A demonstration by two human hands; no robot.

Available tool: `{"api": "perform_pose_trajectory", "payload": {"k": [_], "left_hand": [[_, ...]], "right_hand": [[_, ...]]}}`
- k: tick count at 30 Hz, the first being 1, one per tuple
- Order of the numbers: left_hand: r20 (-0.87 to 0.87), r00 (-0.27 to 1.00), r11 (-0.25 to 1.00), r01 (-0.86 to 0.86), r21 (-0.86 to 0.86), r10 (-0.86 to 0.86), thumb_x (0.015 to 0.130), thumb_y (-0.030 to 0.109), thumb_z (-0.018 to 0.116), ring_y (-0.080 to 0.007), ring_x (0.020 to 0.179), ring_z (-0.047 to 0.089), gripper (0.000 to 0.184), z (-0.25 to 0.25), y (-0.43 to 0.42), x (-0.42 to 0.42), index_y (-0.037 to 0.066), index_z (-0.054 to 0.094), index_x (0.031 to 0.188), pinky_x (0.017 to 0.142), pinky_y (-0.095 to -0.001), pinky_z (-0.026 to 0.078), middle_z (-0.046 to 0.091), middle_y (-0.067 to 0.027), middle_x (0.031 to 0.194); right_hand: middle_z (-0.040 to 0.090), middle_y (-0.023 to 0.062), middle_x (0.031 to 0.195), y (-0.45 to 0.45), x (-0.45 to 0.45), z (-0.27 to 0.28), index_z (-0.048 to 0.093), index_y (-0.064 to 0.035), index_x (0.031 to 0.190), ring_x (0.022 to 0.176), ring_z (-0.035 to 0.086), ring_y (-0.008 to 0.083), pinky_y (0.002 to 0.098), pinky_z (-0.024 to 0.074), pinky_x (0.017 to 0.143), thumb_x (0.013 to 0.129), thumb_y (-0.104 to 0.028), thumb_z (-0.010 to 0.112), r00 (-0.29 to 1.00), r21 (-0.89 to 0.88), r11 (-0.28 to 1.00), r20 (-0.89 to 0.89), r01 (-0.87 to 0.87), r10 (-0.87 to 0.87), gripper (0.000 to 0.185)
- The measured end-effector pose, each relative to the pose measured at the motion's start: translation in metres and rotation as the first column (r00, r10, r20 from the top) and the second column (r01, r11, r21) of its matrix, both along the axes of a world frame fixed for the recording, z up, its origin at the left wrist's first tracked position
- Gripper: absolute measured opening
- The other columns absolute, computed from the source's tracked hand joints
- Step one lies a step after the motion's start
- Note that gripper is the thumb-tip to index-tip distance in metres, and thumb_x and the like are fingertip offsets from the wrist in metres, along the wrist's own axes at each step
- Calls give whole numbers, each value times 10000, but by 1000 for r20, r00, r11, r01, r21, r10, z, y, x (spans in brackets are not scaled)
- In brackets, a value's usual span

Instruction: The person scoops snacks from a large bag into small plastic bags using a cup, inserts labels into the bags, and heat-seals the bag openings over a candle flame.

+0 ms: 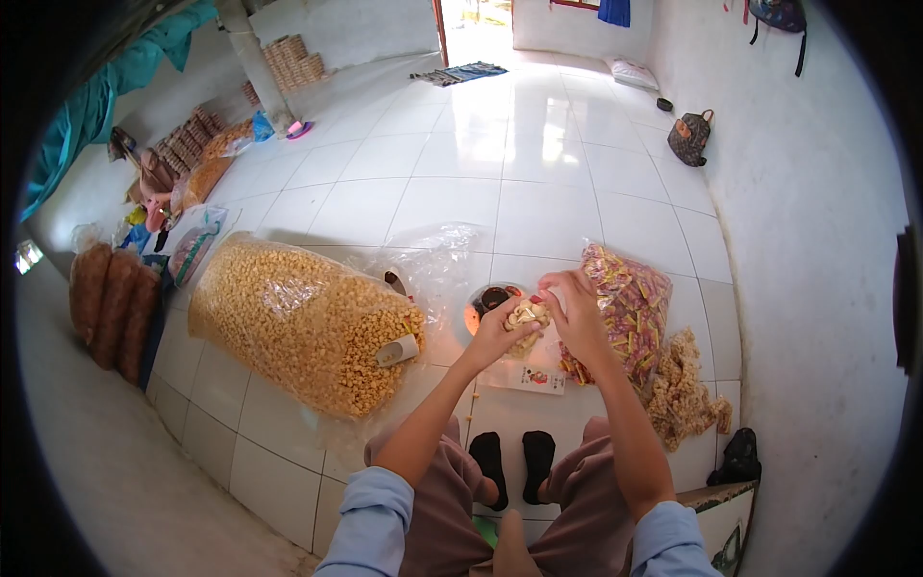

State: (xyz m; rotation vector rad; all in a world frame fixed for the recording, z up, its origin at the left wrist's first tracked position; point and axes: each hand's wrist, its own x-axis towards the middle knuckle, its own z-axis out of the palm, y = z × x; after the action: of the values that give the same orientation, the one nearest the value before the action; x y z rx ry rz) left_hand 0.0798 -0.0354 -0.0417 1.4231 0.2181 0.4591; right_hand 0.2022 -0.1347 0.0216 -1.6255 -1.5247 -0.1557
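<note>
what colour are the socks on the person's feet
Black socks, best seen in the head view.

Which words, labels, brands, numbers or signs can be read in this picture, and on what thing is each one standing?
No text can be read for certain.
White card with red print: marks too small to read.
Large bag of pink and yellow packets: any print too small and blurred.
Small clear bag of pale pieces: no lettering I can make out.

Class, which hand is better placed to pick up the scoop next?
Probably the left hand: it is nearer the scoop, while the right hand is farther across, beyond the small bag.
</note>
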Motion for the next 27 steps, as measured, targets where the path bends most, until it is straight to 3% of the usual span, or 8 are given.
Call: {"api": "perform_pose_trajectory", "payload": {"k": [4, 6, 7, 9, 19, 21, 24, 27], "left_hand": [[48, 988, 988, -147, 55, 145, 794, 107, 626, -91, 885, 530, 359, -2, 5, 2, 19, 483, 1112, 763, -227, 440, 550, -22, 973], [64, 979, 978, -197, 70, 192, 794, 107, 626, -96, 902, 528, 363, -2, 5, 3, 22, 481, 1115, 775, -229, 439, 545, -22, 987], [79, 981, 983, -182, 37, 179, 796, 114, 625, -97, 911, 524, 350, -1, 4, 3, 29, 486, 1106, 777, -230, 439, 539, -24, 995], [95, 982, 986, -167, 5, 165, 798, 120, 624, -97, 919, 519, 338, -2, 3, 4, 37, 491, 1097, 778, -232, 438, 533, -25, 1003], [133, 943, 946, -283, -158, 305, 849, 181, 561, -56, 762, 534, 167, 5, -5, 11, 52, 519, 945, 671, -208, 438, 585, -17, 854], [160, 920, 921, -320, -222, 358, 848, 178, 563, -47, 720, 532, 146, 9, -6, 13, 54, 525, 916, 639, -199, 433, 591, -11, 829], [84, 888, 872, -422, -247, 453, 848, 176, 566, -46, 683, 529, 129, 12, -6, 16, 52, 533, 855, 613, -191, 430, 593, -10, 834], [132, 866, 854, -432, -291, 483, 843, 177, 575, -50, 707, 528, 138, 22, -11, 21, 44, 541, 845, 620, -195, 432, 585, -16, 822]], "right_hand": [[546, 62, 940, 2, 5, 2, 508, -63, 1037, 929, 483, 218, 324, 378, 800, 806, -157, 586, 998, 132, 990, -18, 54, -52, 261], [548, 47, 953, 2, 5, -6, 516, -56, 1074, 936, 494, 158, 280, 400, 776, 789, -197, 624, 870, 11, 999, -492, -31, 32, 336], [548, 47, 953, 2, 5, -8, 516, -56, 1074, 936, 494, 158, 280, 400, 776, 789, -197, 624, 870, 11, 999, -492, -30, 32, 336], [575, 64, 934, 3, 5, -11, 553, -47, 1033, 840, 535, 127, 255, 441, 699, 747, -217, 669, 681, -99, 984, -731, -148, 29, 353], [614, 59, 870, 4, 6, -15, 594, -2, 913, 787, 574, 123, 259, 456, 719, 798, -155, 618, 792, -120, 973, -605, -198, 86, 194], [603, 55, 869, 6, 3, -15, 585, 1, 915, 791, 574, 124, 255, 454, 727, 793, -141, 621, 688, -86, 972, -720, -217, 90, 191], [598, 43, 812, 12, -8, -17, 585, -8, 898, 744, 564, 121, 244, 455, 691, 759, -167, 658, 674, 62, 994, -731, -89, 106, 223], [592, 54, 827, 11, 1, -23, 564, -4, 925, 783, 559, 123, 247, 452, 712, 763, -161, 654, 625, 43, 989, -771, -142, 123, 243]]}}
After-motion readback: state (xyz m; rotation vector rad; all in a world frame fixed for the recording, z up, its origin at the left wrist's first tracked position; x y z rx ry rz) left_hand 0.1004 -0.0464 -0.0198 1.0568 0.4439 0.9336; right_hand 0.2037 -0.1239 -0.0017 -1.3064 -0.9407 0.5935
